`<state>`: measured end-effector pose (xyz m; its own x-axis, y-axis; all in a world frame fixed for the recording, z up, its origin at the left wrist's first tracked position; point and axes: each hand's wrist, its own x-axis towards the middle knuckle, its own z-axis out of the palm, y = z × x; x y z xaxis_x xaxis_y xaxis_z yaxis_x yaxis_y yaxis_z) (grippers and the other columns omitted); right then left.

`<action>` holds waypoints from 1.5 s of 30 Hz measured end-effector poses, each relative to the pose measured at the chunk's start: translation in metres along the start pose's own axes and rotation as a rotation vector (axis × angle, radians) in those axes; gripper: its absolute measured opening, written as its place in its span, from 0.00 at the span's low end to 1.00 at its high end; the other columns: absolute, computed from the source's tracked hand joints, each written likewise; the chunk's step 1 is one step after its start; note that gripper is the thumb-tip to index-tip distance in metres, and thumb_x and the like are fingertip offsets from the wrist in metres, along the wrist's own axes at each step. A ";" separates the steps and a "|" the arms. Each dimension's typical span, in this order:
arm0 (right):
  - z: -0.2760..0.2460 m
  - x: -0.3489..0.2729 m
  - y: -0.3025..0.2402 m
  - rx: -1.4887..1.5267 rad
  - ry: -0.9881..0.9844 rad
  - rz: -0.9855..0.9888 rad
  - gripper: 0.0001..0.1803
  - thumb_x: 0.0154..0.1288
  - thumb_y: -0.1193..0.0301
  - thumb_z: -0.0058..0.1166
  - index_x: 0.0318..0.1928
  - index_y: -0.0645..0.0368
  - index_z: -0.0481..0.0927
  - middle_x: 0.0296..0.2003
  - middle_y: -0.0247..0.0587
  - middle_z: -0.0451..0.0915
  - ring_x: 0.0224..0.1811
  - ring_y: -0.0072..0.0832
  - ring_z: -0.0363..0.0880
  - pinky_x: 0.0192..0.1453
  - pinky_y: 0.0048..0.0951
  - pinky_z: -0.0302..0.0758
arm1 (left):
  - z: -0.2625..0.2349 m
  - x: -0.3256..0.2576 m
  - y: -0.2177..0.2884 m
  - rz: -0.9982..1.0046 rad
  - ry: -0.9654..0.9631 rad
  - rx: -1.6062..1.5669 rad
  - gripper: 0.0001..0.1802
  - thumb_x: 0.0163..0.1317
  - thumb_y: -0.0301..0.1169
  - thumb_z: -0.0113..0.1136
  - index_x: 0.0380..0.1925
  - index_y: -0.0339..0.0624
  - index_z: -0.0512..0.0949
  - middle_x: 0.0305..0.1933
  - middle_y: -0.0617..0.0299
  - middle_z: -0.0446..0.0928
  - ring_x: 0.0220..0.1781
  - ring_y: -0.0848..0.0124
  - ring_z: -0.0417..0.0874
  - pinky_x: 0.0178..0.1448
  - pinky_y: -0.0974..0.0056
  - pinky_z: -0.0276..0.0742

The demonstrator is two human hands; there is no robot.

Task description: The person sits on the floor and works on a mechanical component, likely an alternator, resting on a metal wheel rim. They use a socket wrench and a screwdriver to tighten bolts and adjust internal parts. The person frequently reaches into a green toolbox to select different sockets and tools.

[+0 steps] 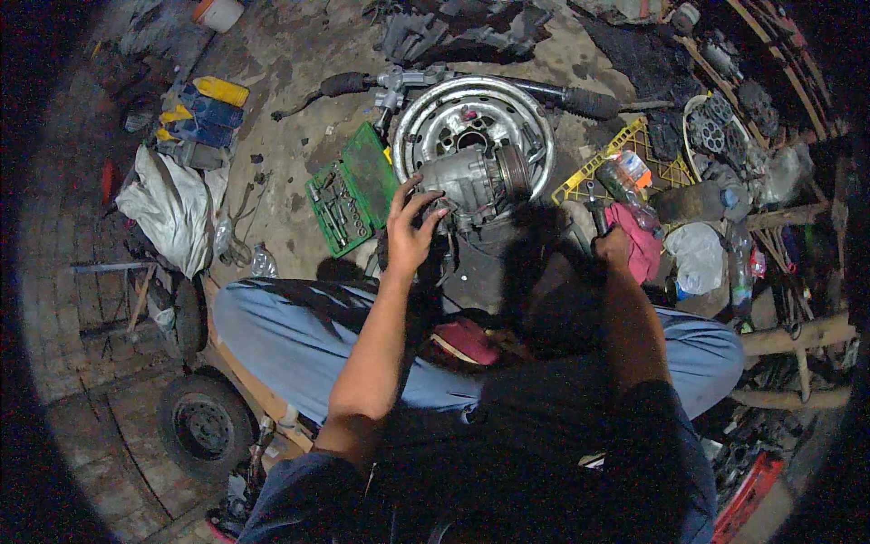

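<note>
Left hand [410,234] gripping the metal assy [471,177] on the wheel rim [535,109], right hand [613,245] clamped on a hammer [595,213], so imo a glancing hit could smash fingers.

Bare ground [299,72] beyond socket case [352,189]

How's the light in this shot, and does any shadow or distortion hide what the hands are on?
Head view: harsh overhead light, fisheye corners black. The person's shadow covers the right hand and its dark tool; the left hand on the grey metal assembly stays lit. The steel wheel rim glares slightly.
</note>
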<state>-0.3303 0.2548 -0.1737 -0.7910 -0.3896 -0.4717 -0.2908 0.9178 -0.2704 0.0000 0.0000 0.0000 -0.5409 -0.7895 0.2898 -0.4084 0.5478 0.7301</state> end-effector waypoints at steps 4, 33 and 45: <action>0.003 -0.003 -0.007 0.002 0.022 0.004 0.25 0.49 0.65 0.60 0.46 0.69 0.79 0.43 0.66 0.82 0.50 0.57 0.81 0.55 0.48 0.76 | 0.002 -0.006 -0.004 0.022 0.082 0.000 0.10 0.53 0.23 0.71 0.37 0.42 0.86 0.59 0.52 0.77 0.59 0.55 0.79 0.61 0.56 0.75; -0.003 -0.005 -0.015 0.048 0.089 0.125 0.24 0.50 0.65 0.57 0.45 0.71 0.81 0.47 0.66 0.81 0.52 0.57 0.81 0.58 0.49 0.76 | 0.005 -0.012 -0.002 0.001 0.091 -0.008 0.29 0.46 0.27 0.77 0.51 0.40 0.78 0.61 0.50 0.75 0.63 0.53 0.76 0.66 0.54 0.72; -0.017 -0.024 -0.035 -0.003 0.294 0.105 0.28 0.53 0.62 0.58 0.53 0.66 0.76 0.49 0.62 0.76 0.51 0.57 0.78 0.55 0.52 0.76 | 0.007 -0.015 0.003 0.014 0.091 0.001 0.32 0.48 0.27 0.76 0.56 0.41 0.75 0.62 0.49 0.74 0.65 0.51 0.74 0.68 0.53 0.70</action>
<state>-0.3102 0.2337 -0.1388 -0.9385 -0.2540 -0.2338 -0.2003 0.9523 -0.2304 0.0017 0.0153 -0.0059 -0.4775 -0.8035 0.3556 -0.4020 0.5596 0.7247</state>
